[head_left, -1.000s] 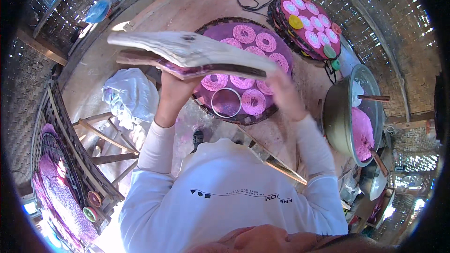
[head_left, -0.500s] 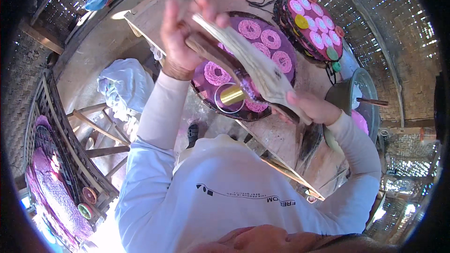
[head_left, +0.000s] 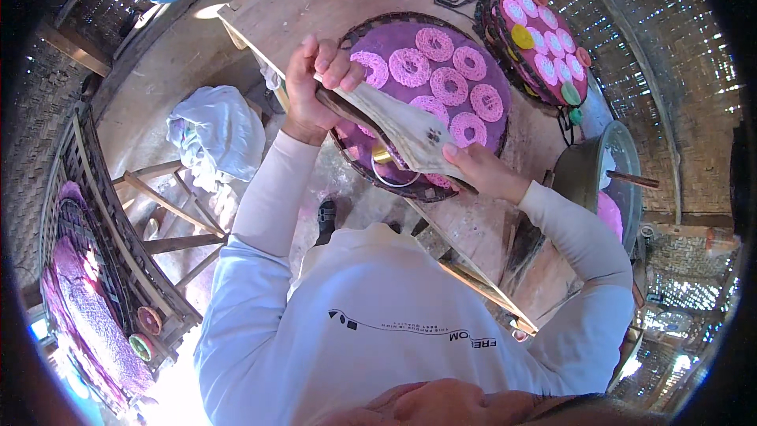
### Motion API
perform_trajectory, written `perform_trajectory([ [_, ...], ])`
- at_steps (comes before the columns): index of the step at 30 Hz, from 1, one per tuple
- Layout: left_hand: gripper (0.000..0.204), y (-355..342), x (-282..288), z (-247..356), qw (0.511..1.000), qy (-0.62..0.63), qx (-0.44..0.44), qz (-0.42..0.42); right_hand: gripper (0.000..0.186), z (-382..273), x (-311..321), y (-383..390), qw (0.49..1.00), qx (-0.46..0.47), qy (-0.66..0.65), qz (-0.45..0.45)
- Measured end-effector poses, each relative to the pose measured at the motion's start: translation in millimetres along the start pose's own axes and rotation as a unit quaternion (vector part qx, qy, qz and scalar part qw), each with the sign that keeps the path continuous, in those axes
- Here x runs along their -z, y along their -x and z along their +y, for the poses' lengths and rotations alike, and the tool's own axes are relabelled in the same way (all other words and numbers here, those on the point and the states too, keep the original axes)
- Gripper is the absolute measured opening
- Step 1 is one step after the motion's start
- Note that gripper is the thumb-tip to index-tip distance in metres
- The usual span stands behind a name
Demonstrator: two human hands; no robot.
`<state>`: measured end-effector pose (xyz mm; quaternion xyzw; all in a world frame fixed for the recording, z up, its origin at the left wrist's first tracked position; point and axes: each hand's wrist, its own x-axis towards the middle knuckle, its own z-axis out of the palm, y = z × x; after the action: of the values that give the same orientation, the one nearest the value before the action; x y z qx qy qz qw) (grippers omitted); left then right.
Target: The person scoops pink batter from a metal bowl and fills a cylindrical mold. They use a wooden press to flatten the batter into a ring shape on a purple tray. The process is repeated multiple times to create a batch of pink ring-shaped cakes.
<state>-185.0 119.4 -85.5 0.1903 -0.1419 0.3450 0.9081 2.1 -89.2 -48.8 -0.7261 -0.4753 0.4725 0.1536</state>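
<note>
My left hand (head_left: 314, 91) is closed around the far-left end of a wooden hand press (head_left: 406, 122), with a pale upper board over a darker lower piece. My right hand (head_left: 490, 173) grips its other end, thumb on top. Beneath the press shows part of a gold-coloured cylinder (head_left: 382, 155), and a thin white ring (head_left: 408, 184) hangs below it. The press is held tilted over a round tray covered in purple cloth (head_left: 394, 34). Several pink rings of fine strands, such as this noodle ring (head_left: 409, 68), lie there; the press hides some.
The tray stands on a wooden table (head_left: 307, 1). Stacked trays with pink-and-white rounds (head_left: 544, 39) are at the far right, near a large metal pot (head_left: 579, 170) with a stick handle. At left are a white cloth bundle (head_left: 217, 130), a wooden frame (head_left: 169, 199) and a woven rack (head_left: 118, 237).
My left fingers, spread before, are now wrapped round the press end. My hands have come closer together, the press has tilted, and more of the gold cylinder is hidden.
</note>
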Motion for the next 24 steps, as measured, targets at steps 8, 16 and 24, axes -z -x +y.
perform_trajectory([
  [8,0.038,13,8,-25,0.990,0.062,0.004,0.128,0.073,-5,7,21,0.998,-0.023,-0.046,0.029],
  [16,0.038,4,11,-34,0.990,0.067,-0.025,0.123,0.081,-25,34,23,0.986,-0.104,0.124,0.046],
  [24,0.037,8,1,0,0.991,0.003,-0.040,0.127,0.090,-19,6,1,0.981,-0.035,0.157,0.107],
])
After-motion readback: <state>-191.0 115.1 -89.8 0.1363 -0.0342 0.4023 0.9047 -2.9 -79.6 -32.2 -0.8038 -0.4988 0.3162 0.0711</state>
